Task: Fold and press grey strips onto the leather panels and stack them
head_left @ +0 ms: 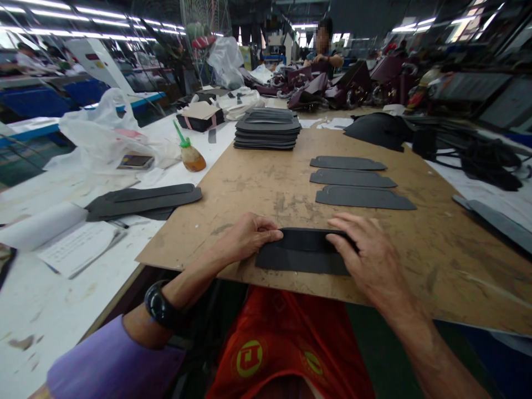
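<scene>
"How far along is the dark strip (301, 262) by the near edge of the brown tabletop (245, 183)?"

"Midway, I'd judge: a darker band lies along its far part, while the near part is uncovered. I can't tell whether that band is a fold or a separate layer."

"And the hands?"

"The left hand (252, 235) is narrow, pinching the far left corner between thumb and finger. The right hand (366, 249) is wider, its thumb on the strip's right side and its fingers at the far edge; how firmly they grip, I can't tell."

"Beyond that?"

"Three grey strips (361, 198) lie one behind another, untouched; done or waiting, I can't say. Farther off stands a stack of grey pieces (267, 133), also out of hand."
</scene>
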{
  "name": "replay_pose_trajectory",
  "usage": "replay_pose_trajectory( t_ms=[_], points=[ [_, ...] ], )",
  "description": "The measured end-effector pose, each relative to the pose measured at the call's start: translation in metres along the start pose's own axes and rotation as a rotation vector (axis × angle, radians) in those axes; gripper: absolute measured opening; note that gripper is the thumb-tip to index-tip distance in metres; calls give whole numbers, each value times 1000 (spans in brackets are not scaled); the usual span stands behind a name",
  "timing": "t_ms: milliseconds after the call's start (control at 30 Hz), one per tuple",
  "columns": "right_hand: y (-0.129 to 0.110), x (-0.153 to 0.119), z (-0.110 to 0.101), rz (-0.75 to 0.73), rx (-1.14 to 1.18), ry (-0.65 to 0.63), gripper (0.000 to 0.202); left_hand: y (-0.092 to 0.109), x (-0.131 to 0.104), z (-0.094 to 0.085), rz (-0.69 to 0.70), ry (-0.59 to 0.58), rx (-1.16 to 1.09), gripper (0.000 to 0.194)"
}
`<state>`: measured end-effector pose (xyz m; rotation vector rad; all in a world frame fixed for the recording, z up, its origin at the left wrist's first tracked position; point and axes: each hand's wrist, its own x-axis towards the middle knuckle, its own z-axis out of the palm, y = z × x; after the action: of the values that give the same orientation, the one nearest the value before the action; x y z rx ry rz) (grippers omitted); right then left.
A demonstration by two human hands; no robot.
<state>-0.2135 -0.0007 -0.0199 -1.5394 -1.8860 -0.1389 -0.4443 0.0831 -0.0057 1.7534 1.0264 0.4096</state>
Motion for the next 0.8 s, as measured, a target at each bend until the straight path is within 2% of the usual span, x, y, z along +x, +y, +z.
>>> replay_pose_trajectory(
  t_ms=[133, 200, 300, 400, 600, 800],
  points=[
    [-23, 11, 29, -79, 163, -230, 28, -2, 2, -3, -57, -38, -98, 28],
    [-24, 13, 39, -60, 194, -277, 28, -4, 3, -7, -109, -97, -166, 29],
    [-21, 11, 43, -51, 182, -285, 28, -5, 4, -15, -204, -195, -316, 29],
    [-20, 11, 42, -51, 167, -288, 27, -4, 6, -19, -275, -235, -380, 25],
    [-21, 11, 42, -41, 158, -301, 25, -6, 9, -17, -294, -193, -393, 17],
    [-21, 10, 43, -55, 148, -297, 25, -7, 10, -17, -305, -150, -382, 18]
  ],
)
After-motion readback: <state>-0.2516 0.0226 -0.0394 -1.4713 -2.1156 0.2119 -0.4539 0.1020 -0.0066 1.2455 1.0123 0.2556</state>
